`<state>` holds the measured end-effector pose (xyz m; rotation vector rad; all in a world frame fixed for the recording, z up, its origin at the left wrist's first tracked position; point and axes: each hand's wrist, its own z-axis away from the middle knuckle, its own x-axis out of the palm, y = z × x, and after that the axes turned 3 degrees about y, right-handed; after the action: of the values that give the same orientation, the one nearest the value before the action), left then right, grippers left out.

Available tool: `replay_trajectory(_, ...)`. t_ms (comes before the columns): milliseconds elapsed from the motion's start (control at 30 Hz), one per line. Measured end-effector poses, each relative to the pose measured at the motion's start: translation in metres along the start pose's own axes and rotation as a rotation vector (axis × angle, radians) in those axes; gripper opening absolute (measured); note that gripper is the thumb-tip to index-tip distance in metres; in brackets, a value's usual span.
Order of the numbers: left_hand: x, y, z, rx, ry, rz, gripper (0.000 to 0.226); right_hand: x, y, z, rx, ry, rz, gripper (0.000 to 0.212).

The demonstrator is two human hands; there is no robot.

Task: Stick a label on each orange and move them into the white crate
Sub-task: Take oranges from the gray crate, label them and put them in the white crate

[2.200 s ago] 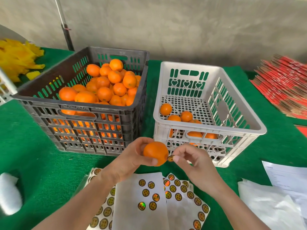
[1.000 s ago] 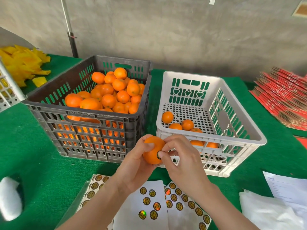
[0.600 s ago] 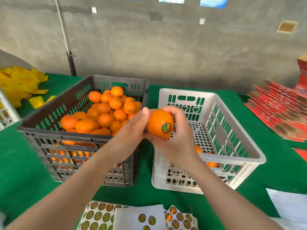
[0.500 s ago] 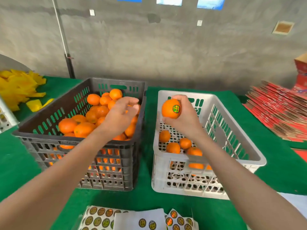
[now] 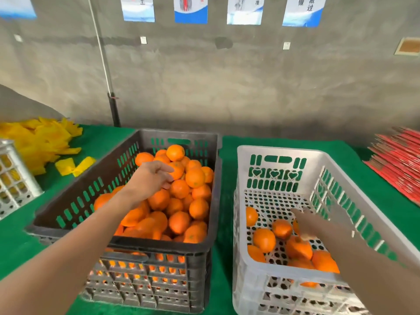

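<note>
A dark grey crate (image 5: pixel 159 246) on the left is heaped with oranges (image 5: pixel 179 222). My left hand (image 5: pixel 150 178) reaches into it, and its fingertips touch one orange (image 5: pixel 179 172) near the top of the heap without closing round it. The white crate (image 5: pixel 279 151) on the right holds several oranges (image 5: pixel 264 239) in its near part. My right hand (image 5: pixel 311 223) is low inside the white crate, blurred, with spread fingers and nothing in it. The label sheets are out of view.
The crates stand side by side on a green cloth (image 5: pixel 375 194). A pile of yellow pieces (image 5: pixel 43 139) and a white basket (image 5: pixel 11 178) lie at the left. Stacked red cartons (image 5: pixel 400 153) sit at the right. A pole (image 5: pixel 113 108) stands behind.
The label was stuck on the orange, my right hand carried it over the white crate and let it go. My left hand moved to the oranges in the dark crate.
</note>
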<state>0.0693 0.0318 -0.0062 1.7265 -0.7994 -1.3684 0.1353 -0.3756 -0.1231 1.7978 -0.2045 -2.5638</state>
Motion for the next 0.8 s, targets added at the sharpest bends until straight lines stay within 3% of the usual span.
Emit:
replay_trajectory(67, -0.003, -0.002, -0.011, -0.014, 0.001, -0.003, 0.023, -0.021, -0.019, 0.015, -0.008, 0.256, -0.055, 0.079)
replay_trajectory(167, -0.008, -0.008, -0.032, 0.004, 0.011, -0.072, 0.022, -0.063, -0.070, 0.052, -0.305, 0.780, -0.510, 0.053)
replay_trajectory(233, -0.007, -0.012, -0.048, 0.010, -0.011, -0.166, 0.019, -0.087, -0.120, 0.087, -0.559, 0.858, -0.641, 0.034)
replay_trajectory(333, -0.001, -0.022, -0.072, 0.050, -0.089, -0.507, 0.032, -0.098, -0.188, 0.111, -0.870, 0.737, -0.530, 0.026)
replay_trajectory(467, -0.001, -0.047, -0.106, 0.122, -0.213, -0.929, 0.046, -0.116, -0.242, 0.072, -0.730, 0.417, -0.402, 0.040)
replay_trajectory(533, 0.000, -0.059, -0.125, 0.103, -0.272, -0.963, 0.052, -0.127, -0.263, 0.039, -0.636, 0.332, -0.309, 0.045)
replay_trajectory(633, 0.011, -0.078, -0.146, 0.112, -0.342, -0.937, 0.061, -0.131, -0.287, -0.008, -0.524, 0.187, -0.149, 0.070)
replay_trajectory(700, 0.021, -0.090, -0.155, 0.098, -0.379, -0.914, 0.078, -0.128, -0.294, -0.028, -0.475, 0.073, -0.023, 0.086)
replay_trajectory(800, 0.031, -0.102, -0.163, 0.014, -0.403, -0.865, 0.094, -0.123, -0.297, -0.043, -0.476, 0.031, 0.133, 0.092)
